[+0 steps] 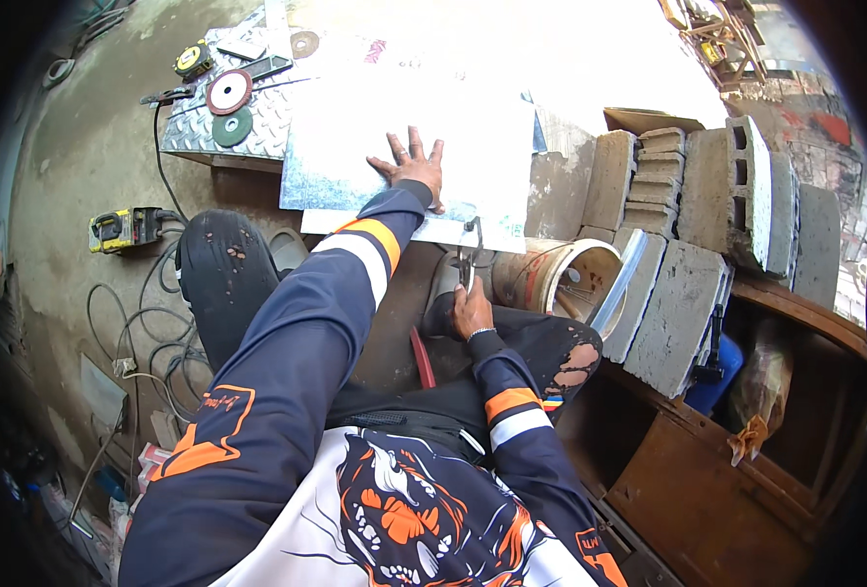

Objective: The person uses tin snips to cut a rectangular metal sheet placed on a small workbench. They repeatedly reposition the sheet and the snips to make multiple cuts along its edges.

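Observation:
My left hand (412, 168) lies with fingers spread on a pale, glare-washed sheet (331, 157). Under its near edge another pale sheet (321, 223) sticks out a little. Closed round the handles of metal locking pliers (467, 262), my right hand (473, 308) is just below that near edge. The pliers' C-shaped jaw reaches up to the sheets' edge; whether it grips them I cannot make out. Left of the sheets, a checker-plate surface (187, 129) bears a red-rimmed disc (229, 92), a green disc (232, 127) and a yellow tape measure (194, 61).
A dirty white bucket (536, 279) with tools inside lies tipped beside my right knee. Concrete blocks (673, 303) stand in rows to the right, above a rusty metal frame (796, 318). On the left floor are a yellow-black device (125, 230) and tangled cables (150, 328).

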`<act>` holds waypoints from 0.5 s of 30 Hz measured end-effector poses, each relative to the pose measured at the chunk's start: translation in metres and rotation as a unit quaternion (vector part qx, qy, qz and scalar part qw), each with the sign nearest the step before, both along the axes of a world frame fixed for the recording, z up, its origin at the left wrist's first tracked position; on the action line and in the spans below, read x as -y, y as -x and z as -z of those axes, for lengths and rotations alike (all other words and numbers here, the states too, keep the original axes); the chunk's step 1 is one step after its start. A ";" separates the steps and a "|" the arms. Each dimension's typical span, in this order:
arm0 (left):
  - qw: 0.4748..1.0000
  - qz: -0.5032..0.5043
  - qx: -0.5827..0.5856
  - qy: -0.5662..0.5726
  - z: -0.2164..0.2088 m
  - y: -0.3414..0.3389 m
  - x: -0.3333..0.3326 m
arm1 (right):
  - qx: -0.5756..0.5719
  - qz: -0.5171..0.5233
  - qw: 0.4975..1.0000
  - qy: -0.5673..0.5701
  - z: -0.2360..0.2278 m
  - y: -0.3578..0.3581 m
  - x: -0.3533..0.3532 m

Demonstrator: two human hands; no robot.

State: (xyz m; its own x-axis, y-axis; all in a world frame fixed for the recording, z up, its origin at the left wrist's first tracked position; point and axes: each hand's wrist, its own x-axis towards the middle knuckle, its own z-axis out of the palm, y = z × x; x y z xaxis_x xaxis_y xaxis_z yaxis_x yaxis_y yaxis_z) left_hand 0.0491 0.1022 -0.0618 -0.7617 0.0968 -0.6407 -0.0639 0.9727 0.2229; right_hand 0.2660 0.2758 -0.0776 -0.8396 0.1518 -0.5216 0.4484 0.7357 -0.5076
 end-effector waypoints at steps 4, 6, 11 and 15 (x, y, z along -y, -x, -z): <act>1.000 0.001 0.008 0.006 -0.004 0.004 -0.003 | -0.015 -0.004 1.000 -0.011 -0.003 0.003 0.004; 1.000 0.003 0.008 0.008 -0.004 0.005 0.000 | -0.011 -0.004 1.000 -0.005 -0.007 0.004 0.007; 1.000 0.000 0.016 0.012 -0.007 0.007 -0.002 | 0.045 0.048 0.996 0.058 -0.018 0.009 0.012; 1.000 0.000 0.015 0.012 -0.009 0.008 -0.003 | -0.005 0.016 1.000 0.024 -0.008 0.005 0.008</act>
State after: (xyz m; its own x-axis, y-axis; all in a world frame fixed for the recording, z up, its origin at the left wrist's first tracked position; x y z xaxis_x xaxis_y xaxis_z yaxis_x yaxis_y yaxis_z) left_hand 0.0407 0.1051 -0.0528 -0.7422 0.0817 -0.6652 -0.0697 0.9777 0.1979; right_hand 0.2614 0.2679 -0.0692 -0.8401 0.1545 -0.5200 0.4661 0.6960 -0.5462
